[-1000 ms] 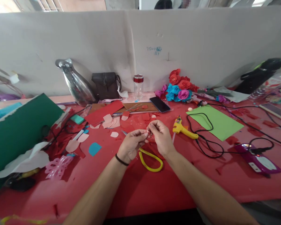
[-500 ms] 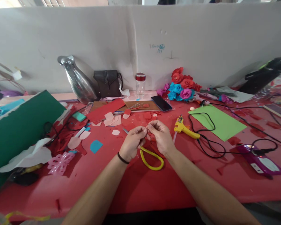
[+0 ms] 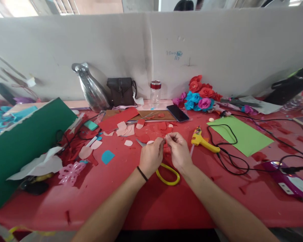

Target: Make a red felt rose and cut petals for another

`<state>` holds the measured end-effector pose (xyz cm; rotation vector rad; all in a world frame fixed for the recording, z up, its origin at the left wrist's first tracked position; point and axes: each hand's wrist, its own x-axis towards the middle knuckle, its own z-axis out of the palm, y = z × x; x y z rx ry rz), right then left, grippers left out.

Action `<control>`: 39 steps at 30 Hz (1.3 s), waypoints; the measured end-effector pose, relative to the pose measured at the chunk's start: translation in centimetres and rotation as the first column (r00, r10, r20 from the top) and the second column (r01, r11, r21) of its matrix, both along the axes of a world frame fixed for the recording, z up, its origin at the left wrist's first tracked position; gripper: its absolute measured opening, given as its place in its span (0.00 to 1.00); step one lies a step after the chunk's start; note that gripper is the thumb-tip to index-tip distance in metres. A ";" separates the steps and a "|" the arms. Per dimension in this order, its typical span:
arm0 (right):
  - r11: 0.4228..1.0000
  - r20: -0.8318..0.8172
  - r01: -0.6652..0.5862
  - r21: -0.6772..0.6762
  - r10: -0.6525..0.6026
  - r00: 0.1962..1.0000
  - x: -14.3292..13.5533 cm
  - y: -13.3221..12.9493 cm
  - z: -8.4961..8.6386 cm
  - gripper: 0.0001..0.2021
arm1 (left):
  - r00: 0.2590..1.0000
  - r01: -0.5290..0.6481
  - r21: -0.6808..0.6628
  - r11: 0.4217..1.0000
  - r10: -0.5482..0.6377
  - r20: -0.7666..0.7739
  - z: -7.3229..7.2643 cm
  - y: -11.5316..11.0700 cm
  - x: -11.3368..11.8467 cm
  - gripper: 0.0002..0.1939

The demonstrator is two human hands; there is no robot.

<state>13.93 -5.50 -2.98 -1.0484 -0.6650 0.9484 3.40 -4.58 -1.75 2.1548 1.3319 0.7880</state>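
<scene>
My left hand (image 3: 152,156) and my right hand (image 3: 178,151) meet fingertip to fingertip over the middle of the red table. Both are closed in a pinch. What sits between the fingers is tiny and mostly hidden; I cannot make it out. Beneath them lie scissors with a yellow handle loop (image 3: 170,183), their blade tip showing left of my left hand. Cut petal-shaped paper pieces lie around, among them a blue piece (image 3: 107,157) and a small pale pink piece (image 3: 128,143). Right of my right hand rests a yellow glue gun (image 3: 204,143).
Paper flowers (image 3: 200,95), a phone (image 3: 177,113), a lidded glass jar (image 3: 155,92), a dark bag (image 3: 121,91) and a steel jug (image 3: 92,89) line the back. Green paper (image 3: 244,136) and a purple power strip (image 3: 290,179) with black cables lie right. A green board (image 3: 32,144) stands left.
My left hand has rolled over so its back shows more, the fingertips still meeting those of my right hand. The view has shifted slightly left and up.
</scene>
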 end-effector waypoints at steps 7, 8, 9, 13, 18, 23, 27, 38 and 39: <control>0.999 0.020 -0.017 0.036 0.016 1.000 0.3 0.1 0.4 0.11 | 0.977 0.052 -0.105 0.993 -0.029 0.212 0.5 0.4 -0.1 0.10; 0.999 0.031 -0.009 0.041 0.008 0.999 0.3 0.1 0.5 0.11 | 0.967 0.070 -0.125 0.990 -0.037 0.252 0.5 0.5 0.0 0.11; 0.999 0.039 0.001 0.046 -0.002 0.999 0.3 0.0 0.5 0.11 | 0.957 0.088 -0.139 0.986 -0.045 0.286 0.6 0.5 0.0 0.11; 0.998 0.081 0.040 0.050 -0.044 0.996 0.3 0.0 0.6 0.10 | 0.941 0.125 -0.153 0.980 -0.069 0.331 0.9 0.4 0.2 0.11; 0.993 0.110 0.104 0.051 -0.109 0.988 0.7 0.2 0.4 0.11 | 0.982 0.047 -0.127 0.991 -0.022 0.189 1.0 0.1 0.1 0.09; 0.991 0.115 0.110 0.079 -0.119 0.986 0.9 0.1 0.4 0.11 | 0.998 0.040 -0.078 0.996 -0.036 0.060 0.9 0.0 0.0 0.11; 0.986 0.100 0.141 0.091 -0.150 0.984 1.0 -0.1 0.6 0.11 | 0.999 0.036 -0.043 0.998 -0.037 -0.018 0.8 0.0 -0.1 0.14; 0.971 0.097 0.205 0.127 -0.218 0.971 1.7 0.1 1.1 0.11 | 0.993 0.054 -0.009 0.998 -0.053 0.104 0.5 0.2 -0.4 0.14; 0.968 0.103 0.213 0.136 -0.228 0.968 1.8 0.1 1.2 0.11 | 0.993 0.050 -0.009 0.999 -0.049 0.108 0.5 0.2 -0.5 0.14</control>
